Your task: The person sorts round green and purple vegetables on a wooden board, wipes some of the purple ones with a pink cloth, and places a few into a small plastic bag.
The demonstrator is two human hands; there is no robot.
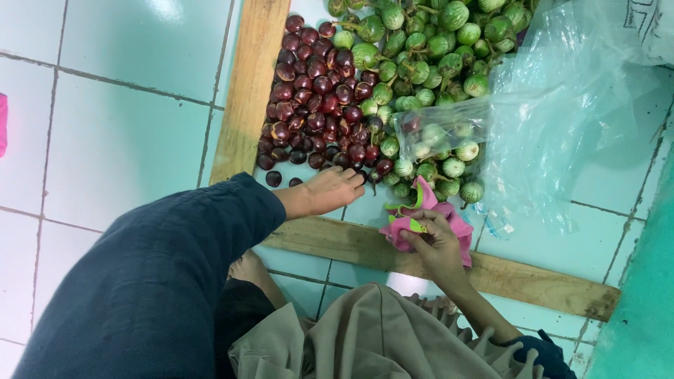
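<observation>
The dark red round fruits (pixel 314 98) lie in a heap on the tile floor, inside a wooden frame (pixel 250 84). The left hand (pixel 330 190) rests flat and open on the near edge of that heap, holding nothing that shows. It looks like the picking-up step; next the fingers would need to close on some fruits. The right hand (pixel 437 242), nearer, grips a pink and green cloth (pixel 428 210). To the right lie green round fruits (pixel 428 56) and a clear plastic bag (pixel 562 119).
</observation>
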